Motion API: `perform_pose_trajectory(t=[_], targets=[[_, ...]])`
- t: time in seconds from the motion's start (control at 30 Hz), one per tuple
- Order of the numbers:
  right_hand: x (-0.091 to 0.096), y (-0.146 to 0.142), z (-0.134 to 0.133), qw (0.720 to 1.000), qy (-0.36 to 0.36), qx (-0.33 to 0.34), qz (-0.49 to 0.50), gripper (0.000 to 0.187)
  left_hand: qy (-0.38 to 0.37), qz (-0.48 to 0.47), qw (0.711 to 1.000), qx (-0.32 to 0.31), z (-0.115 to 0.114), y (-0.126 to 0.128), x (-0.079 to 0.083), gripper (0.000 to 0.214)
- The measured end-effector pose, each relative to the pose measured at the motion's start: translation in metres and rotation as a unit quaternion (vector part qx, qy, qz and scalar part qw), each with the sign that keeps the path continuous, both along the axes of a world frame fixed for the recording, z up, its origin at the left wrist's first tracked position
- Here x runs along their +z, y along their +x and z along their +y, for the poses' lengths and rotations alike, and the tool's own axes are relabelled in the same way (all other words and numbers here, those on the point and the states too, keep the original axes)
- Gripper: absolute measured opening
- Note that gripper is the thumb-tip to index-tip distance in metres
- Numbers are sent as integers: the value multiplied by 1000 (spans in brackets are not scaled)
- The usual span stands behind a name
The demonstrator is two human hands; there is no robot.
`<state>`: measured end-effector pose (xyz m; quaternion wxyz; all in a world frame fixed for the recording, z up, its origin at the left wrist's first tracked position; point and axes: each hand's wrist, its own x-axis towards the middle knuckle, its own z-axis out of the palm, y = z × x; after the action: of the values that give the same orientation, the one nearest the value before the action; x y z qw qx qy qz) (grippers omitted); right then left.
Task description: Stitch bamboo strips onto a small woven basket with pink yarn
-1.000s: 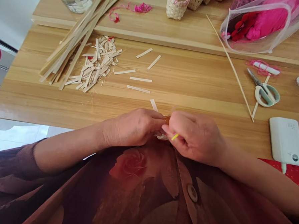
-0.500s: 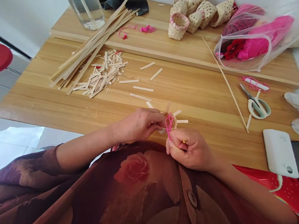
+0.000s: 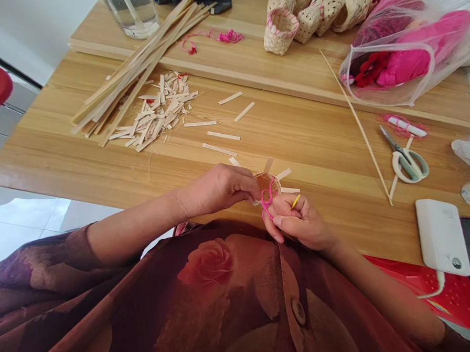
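Note:
My left hand (image 3: 222,188) is closed, pinching the rim of a small unfinished woven basket (image 3: 266,183) with pale strips sticking out around it. It sits just above the near table edge. A loop of pink thread (image 3: 267,201) runs from the basket to my right hand (image 3: 295,224). That hand is closed on the thread and on a thin yellow needle (image 3: 295,201) between its fingers.
Long bamboo strips (image 3: 138,66) and a pile of cut scraps (image 3: 159,109) lie at the left. A glass jar (image 3: 128,5), finished small baskets (image 3: 302,16) and a bag of pink yarn (image 3: 407,53) stand at the back. Scissors (image 3: 407,159), a long thin stick (image 3: 356,122) and a white device (image 3: 442,237) lie right.
The hands have drawn apart, uncovering the small basket. My right hand pulled the pink thread out, then moved back up toward the basket with the needle now pointing up.

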<state>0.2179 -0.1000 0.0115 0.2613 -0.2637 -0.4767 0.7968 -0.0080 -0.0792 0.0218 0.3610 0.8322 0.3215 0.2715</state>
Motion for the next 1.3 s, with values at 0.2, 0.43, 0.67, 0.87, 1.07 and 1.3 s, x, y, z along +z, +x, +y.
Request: perform_pose_trajectory(t=[0.2, 0.43, 0.67, 0.87, 1.07, 1.3], targets=[[-5, 2, 1, 999, -39, 3, 30, 49, 4, 24, 1000, 10, 1, 2, 2, 15], [-2, 0, 1, 999, -32, -1, 31, 46, 28, 37, 999, 8, 2, 7, -2, 18], [3, 0, -2, 1000, 6, -16, 6, 45, 33, 29, 999, 19, 3, 13, -6, 16], [-9, 3, -2, 998, -24, -23, 48, 44, 50, 19, 999, 12, 4, 14, -9, 16], [-7, 2, 4, 992, -78, -61, 82, 46, 57, 43, 997, 17, 8, 18, -9, 17], [-4, 8, 13, 987, -116, -64, 85, 47, 60, 40, 997, 11, 13, 21, -9, 18]])
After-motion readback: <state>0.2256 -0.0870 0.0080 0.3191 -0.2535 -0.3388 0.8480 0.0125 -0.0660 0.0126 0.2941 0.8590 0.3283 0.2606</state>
